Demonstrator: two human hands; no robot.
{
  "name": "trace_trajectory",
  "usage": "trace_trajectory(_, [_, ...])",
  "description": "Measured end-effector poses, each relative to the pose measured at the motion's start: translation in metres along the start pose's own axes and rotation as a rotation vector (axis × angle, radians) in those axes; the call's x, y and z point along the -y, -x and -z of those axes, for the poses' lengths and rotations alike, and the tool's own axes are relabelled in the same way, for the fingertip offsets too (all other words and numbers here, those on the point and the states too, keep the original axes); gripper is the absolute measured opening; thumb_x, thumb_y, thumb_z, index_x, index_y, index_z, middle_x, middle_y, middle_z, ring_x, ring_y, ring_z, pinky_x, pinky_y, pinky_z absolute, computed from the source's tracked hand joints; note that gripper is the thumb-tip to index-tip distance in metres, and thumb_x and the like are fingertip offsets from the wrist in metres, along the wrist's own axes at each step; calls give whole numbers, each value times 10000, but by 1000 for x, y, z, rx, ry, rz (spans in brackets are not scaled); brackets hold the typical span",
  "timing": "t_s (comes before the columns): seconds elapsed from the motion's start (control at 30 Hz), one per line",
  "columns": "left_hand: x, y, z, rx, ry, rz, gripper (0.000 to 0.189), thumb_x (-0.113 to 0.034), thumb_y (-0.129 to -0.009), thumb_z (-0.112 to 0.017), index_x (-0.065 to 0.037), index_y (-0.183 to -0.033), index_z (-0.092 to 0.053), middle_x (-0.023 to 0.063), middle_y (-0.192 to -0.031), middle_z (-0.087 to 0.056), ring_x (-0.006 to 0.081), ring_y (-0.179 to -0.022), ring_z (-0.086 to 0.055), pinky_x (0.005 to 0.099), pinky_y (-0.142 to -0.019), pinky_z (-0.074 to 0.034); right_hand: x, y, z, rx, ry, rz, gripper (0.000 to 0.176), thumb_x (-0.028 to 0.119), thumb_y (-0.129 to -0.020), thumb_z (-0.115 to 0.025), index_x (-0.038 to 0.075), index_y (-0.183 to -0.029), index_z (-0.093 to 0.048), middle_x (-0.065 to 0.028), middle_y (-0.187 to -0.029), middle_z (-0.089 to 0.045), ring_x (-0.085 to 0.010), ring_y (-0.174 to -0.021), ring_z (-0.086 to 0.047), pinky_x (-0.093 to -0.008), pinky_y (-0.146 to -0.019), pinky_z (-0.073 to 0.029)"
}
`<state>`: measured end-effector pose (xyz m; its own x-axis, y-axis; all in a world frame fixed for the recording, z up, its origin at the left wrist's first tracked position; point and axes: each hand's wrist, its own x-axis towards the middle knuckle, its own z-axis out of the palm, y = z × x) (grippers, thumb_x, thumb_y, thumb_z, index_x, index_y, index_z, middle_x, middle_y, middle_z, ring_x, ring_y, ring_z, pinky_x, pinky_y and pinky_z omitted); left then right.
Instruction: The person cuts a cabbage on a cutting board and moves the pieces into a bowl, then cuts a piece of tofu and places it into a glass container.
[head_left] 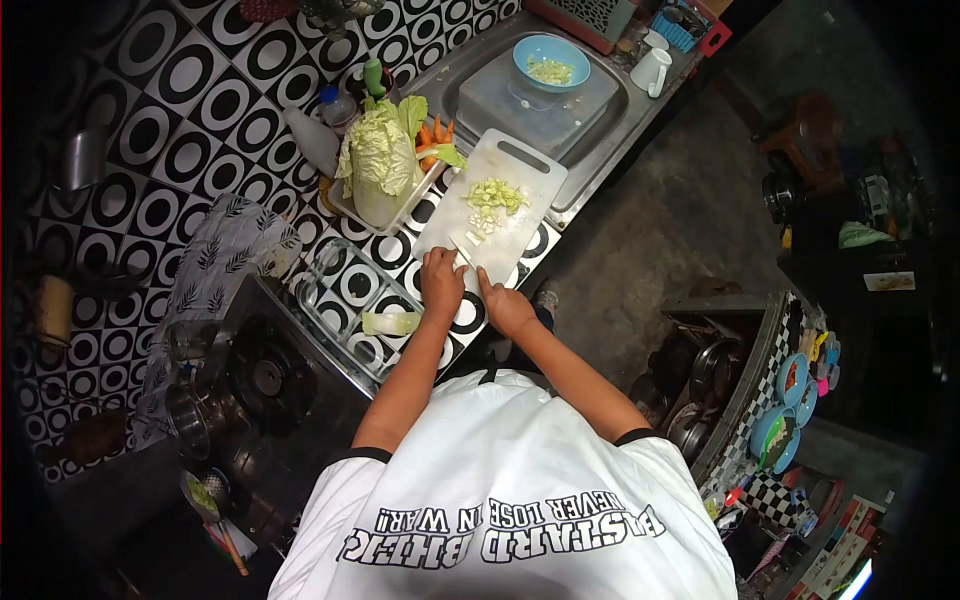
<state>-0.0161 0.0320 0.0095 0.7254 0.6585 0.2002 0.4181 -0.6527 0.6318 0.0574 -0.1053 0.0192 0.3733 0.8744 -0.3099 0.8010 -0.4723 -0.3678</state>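
A white cutting board (pixel 532 205) lies on the patterned counter, with chopped pale-green cabbage (pixel 495 196) on its middle. At the board's near edge my left hand (pixel 441 284) has its fingers bent down on a small white piece of cabbage (pixel 460 260). Beside it on the right, my right hand (pixel 505 306) is closed round the handle of a knife, its forefinger stretched along it. The knife's blade (pixel 466 250) points away from me over the board. Left of the board, a whole cabbage (pixel 383 170) stands in a clear container (pixel 393 222) with carrots (pixel 433 138).
A blue bowl (pixel 551 64) of chopped cabbage rests on a lid over the sink (pixel 600 135). A glass dish (pixel 340 300) and a cut cabbage piece (pixel 391 323) are near my left forearm. The stove (pixel 268 375) is at the left, a white mug (pixel 651 72) at the upper right.
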Motion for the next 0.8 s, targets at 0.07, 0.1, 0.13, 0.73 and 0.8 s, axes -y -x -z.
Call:
trace_trajectory(0.07, [-3,2,-2,-7,-42,14,349,-80,-714,-765,0,-1039,-667,127,-1018,-588,323,-987,-540,417,-855,-446,-1,-2,5,-22,-37,-2,675,26,-846,-470,-24,-1478,-240,-245,-920,-635,-361,-777,-681,-418,-680,-565])
trace_trajectory(0.1, [-4,3,-2,-7,-84,30,362,-95,-720,-764,-13,-1057,-661,122,-1034,-585,319,-1004,-535,424,-862,-442,0,-2,7,-39,-78,-7,668,23,-848,-465,-24,-1476,-242,-257,-946,-630,-374,-801,-677,-425,-700,-562])
trace_trajectory(0.13, [-4,5,-2,-10,-84,31,362,-95,-720,-764,-13,-1057,-661,122,-1034,-585,319,-1004,-535,424,-862,-442,0,-3,10,-40,-77,-5,668,23,-848,-465,-24,-1476,-242,-257,-946,-630,-374,-801,-677,-425,-700,-562])
trace_trajectory(0.73, [0,2,6,57,-158,88,428,-156,-701,-787,-38,-1086,-644,102,-1072,-588,301,-1059,-522,433,-878,-408,13,-12,58,-20,-112,2,688,-52,-768,-494,-46,-1436,-327,-289,-1007,-594,-413,-892,-641,-443,-777,-529])
trace_trajectory(0.8, [0,3,6,49,-166,86,414,-156,-701,-783,-36,-1075,-649,100,-1070,-592,299,-1055,-524,431,-873,-408,14,-12,60,-17,-96,9,670,-56,-772,-487,-65,-1424,-333,-289,-1006,-595,-408,-896,-642,-439,-780,-529])
